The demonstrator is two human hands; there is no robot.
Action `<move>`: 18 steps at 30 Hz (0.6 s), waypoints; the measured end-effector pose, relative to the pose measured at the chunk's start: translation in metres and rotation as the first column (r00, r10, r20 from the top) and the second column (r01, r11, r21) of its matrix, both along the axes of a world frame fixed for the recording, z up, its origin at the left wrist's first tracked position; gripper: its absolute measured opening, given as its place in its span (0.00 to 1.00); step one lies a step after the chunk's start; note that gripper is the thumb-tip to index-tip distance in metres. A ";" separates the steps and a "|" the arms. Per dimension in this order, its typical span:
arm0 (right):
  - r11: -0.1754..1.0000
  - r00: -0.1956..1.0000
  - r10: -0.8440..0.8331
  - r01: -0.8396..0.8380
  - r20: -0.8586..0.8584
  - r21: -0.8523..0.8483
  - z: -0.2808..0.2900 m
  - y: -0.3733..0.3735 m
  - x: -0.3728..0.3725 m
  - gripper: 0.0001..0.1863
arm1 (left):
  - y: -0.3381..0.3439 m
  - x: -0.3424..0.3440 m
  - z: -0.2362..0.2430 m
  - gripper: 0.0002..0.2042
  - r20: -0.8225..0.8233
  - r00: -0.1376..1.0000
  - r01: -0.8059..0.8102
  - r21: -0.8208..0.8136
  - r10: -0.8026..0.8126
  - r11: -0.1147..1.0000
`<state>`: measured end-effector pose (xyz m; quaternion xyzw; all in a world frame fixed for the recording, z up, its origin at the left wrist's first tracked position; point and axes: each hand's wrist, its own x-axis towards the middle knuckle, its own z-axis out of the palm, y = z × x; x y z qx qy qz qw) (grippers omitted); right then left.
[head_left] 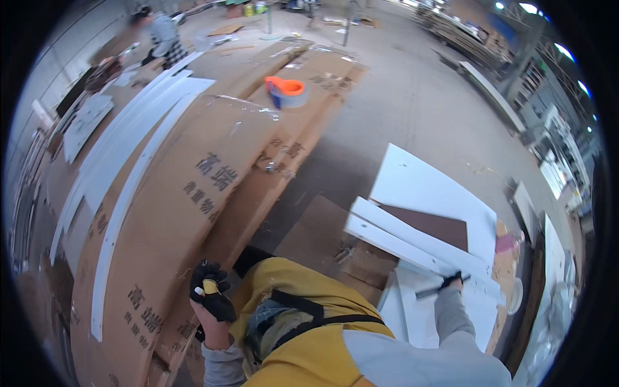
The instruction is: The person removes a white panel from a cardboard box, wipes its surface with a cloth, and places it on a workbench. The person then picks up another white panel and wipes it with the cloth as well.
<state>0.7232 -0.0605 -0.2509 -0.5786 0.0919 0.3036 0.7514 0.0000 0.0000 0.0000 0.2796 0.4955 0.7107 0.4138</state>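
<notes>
My left hand (211, 304), in a black glove, is curled beside the long cardboard cartons (177, 226). A small yellow thing with a white end (209, 286) shows between its fingers; its kind I cannot make out. Out to the right, my gloved right hand (453, 280) is closed around a thin dark grey bar (427, 293). That hand is over the long white strips (412, 242), which have small holes and lie across larger white panels (429, 180). A dark brown board (429, 226) lies partly under the strips.
An orange tape dispenser (287, 90) stands on the far carton. Long white strips (135, 171) lie along the cartons at left. A person (164, 42) is crouched at the far left. Stacked boards (464, 39) stand at the far right, and a wooden board edge (506, 284) borders the panels.
</notes>
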 end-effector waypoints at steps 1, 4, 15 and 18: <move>1.000 0.994 0.028 -0.026 -0.104 0.017 0.009 0.014 -0.052 0.19 | -0.014 -0.010 0.007 0.21 -0.123 0.987 -0.104 0.011 0.105 0.995; 0.934 0.989 0.092 -0.127 -0.116 -0.335 0.022 -0.013 -0.011 0.25 | -0.005 -0.027 0.018 0.18 -0.234 0.950 -0.210 0.007 0.206 0.978; 0.348 0.031 0.745 -0.870 -0.666 0.349 0.216 0.166 -0.368 0.09 | 0.034 -0.162 0.084 0.19 -0.890 0.401 -0.450 0.015 0.217 0.893; 0.164 -0.010 0.878 -0.933 -0.478 0.320 0.227 0.126 -0.446 0.10 | 0.072 -0.227 0.074 0.22 -0.992 0.070 -0.541 0.052 0.107 0.839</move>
